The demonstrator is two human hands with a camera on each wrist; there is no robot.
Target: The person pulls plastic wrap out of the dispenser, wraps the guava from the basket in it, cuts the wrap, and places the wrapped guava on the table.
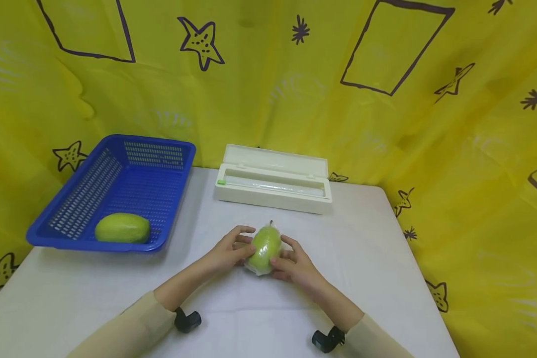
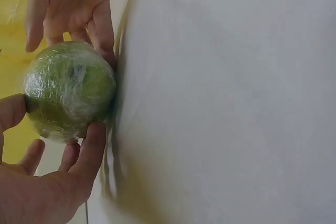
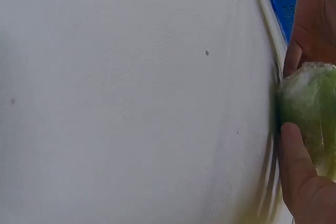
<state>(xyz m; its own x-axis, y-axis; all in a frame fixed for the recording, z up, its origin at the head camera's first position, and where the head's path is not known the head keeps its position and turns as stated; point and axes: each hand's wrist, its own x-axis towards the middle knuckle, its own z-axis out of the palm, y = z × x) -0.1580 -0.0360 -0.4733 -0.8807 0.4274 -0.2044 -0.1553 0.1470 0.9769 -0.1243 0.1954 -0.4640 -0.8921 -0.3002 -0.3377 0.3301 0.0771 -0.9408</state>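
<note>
A green pear with a thin stem, wrapped in clear plastic film, stands on the white table between both hands. My left hand holds its left side, thumb in front and fingers behind. On the other side, my right hand holds it with thumb and fingers. The left wrist view shows the film bunched and wrinkled on the wrapped pear, with the left fingers against it. In the right wrist view the pear is partly cut off by the frame edge.
A blue plastic basket at the left holds another green fruit. Behind the pear, a white cling film box stands with its lid raised and a film roll inside. A yellow patterned curtain hangs behind the table.
</note>
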